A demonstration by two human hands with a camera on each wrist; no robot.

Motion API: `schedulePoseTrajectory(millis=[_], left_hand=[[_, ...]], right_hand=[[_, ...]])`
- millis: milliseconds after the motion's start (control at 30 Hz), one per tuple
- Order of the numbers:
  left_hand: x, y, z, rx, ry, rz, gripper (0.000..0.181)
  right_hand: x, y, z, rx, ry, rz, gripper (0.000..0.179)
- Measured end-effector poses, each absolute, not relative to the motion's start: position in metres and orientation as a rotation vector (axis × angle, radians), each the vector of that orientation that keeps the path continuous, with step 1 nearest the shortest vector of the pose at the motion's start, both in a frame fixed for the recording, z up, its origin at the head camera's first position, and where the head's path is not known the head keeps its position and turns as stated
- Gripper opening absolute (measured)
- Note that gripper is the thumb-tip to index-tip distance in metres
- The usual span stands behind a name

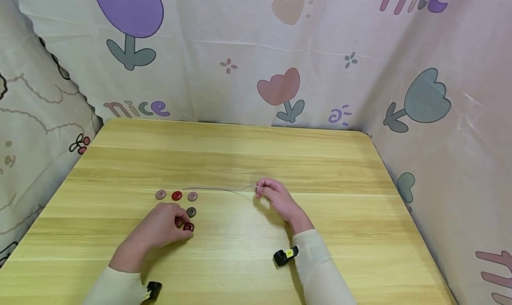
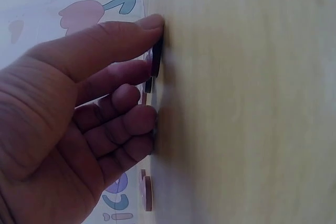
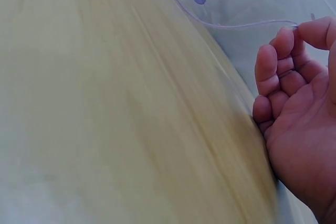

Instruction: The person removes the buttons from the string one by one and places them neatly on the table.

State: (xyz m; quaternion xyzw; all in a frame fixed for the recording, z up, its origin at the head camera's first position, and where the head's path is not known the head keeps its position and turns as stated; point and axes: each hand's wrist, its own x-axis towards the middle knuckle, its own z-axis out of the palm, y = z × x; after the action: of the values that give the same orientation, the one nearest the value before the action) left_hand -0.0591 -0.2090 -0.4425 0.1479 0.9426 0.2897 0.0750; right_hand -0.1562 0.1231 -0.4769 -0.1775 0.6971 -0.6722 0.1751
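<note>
In the head view my left hand (image 1: 162,225) has its thumb and index finger at the edges of a dark red button (image 1: 189,227) low on the table. The left wrist view shows that button (image 2: 156,59) edge-on between thumb and index fingertip, the other fingers loosely bent. A grey-green button (image 1: 191,212) lies just beyond it. Farther back sit a bright red button (image 1: 177,195) and two pinkish ones, one at left (image 1: 160,194), one at right (image 1: 192,196). My right hand (image 1: 280,200) pinches one end of a thin pale cord (image 3: 236,26), which trails left toward the buttons.
A wooden-topped table (image 1: 248,269) spreads under both hands. Behind it and along its sides hangs a patterned cloth (image 1: 224,25) with flowers and lettering. Each wrist bears a small black camera, one at left (image 1: 154,290) and one at right (image 1: 282,257).
</note>
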Motion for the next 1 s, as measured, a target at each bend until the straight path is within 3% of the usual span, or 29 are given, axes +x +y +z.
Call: schedulePoseTrajectory(millis=[567, 1000], left_hand=[[-0.054, -0.212, -0.436, 0.349, 2.911, 0.925, 0.031], [-0.059, -0.217, -0.426, 0.388, 3.011, 1.005, 0.030]], right_hand=[[-0.149, 0.158, -0.449, -0.521, 2.131, -1.501, 0.019], [-0.150, 0.205, -0.435, -0.305, 2.322, -1.204, 0.024]])
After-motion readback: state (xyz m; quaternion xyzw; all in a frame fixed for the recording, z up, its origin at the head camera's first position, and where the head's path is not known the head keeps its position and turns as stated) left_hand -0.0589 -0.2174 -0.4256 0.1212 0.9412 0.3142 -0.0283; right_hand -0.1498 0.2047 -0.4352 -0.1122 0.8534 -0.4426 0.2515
